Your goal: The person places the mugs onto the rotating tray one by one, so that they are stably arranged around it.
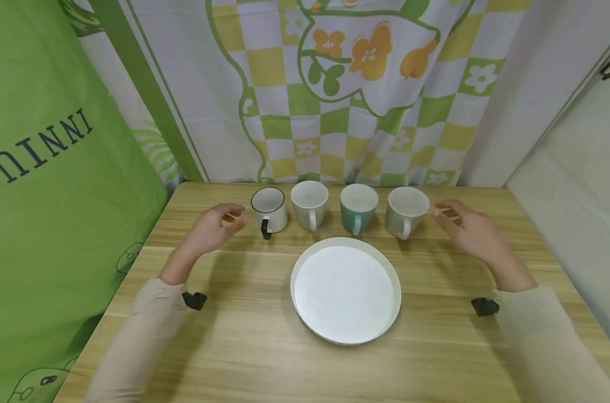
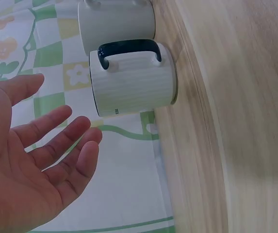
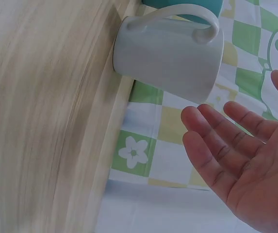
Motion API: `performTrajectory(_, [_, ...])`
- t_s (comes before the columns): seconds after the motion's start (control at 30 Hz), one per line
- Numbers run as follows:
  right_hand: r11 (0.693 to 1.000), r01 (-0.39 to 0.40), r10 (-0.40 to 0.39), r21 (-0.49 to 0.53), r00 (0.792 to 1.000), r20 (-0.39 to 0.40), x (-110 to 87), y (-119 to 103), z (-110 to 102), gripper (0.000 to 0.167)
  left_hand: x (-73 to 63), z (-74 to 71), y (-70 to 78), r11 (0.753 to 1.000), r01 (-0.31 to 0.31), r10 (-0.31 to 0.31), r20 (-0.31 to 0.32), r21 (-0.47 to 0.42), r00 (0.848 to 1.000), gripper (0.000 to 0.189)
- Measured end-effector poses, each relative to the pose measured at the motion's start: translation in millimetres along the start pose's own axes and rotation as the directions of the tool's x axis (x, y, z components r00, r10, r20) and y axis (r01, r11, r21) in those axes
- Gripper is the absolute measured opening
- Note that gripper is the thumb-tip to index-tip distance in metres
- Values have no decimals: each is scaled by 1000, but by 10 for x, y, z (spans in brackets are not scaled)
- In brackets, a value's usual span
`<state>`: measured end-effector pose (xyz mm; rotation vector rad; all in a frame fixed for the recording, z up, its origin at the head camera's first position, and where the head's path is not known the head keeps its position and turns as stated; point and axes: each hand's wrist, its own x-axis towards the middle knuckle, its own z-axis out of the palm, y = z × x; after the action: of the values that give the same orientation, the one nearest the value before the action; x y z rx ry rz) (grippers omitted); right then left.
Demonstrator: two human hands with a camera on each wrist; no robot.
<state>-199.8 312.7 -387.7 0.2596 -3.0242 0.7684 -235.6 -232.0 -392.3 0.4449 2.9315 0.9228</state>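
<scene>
Along the back of the wooden table stand a white mug with a black rim and black handle (image 1: 276,220), a plain white mug (image 1: 305,215), a teal mug (image 1: 353,215) and a light grey mug (image 1: 397,218). Their handles face the front. Just left of the black-rimmed mug, my left hand (image 1: 213,228) hovers with relaxed fingers, apart from it and holding nothing. My right hand (image 1: 471,232) is beside the light grey mug on its right, fingers loosely spread and nothing in them. In the right wrist view a small gap separates the fingertips (image 3: 193,116) from that mug.
A round white tray (image 1: 345,291) with a low rim lies in front of the mugs, near the middle of the table (image 1: 234,347). Behind the table hangs a checked, flowered curtain (image 1: 325,129). Green cloth (image 1: 58,212) borders the left side, a pale wall (image 1: 582,168) the right.
</scene>
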Motion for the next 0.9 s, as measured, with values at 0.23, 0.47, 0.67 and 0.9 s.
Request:
performTrajectory(0.23, [999, 22, -21, 27, 999, -29, -17, 34, 38, 59, -39, 27, 15, 999, -27, 27, 12, -36, 1000, 46])
performTrajectory(0.47, [998, 31, -29, 49, 999, -29, -38, 62, 54, 56, -83, 80, 37, 995, -48, 50, 24, -92, 998, 42])
performTrajectory(0.67, [998, 27, -25, 63, 999, -27, -61, 52, 55, 55, -108, 124, 61, 991, -59, 63, 33, -116, 997, 37])
performTrajectory(0.9, [996, 30, -28, 84, 999, -17, -81, 54, 59, 56, -146, 168, 102, 983, -86, 94, 42, -159, 995, 32])
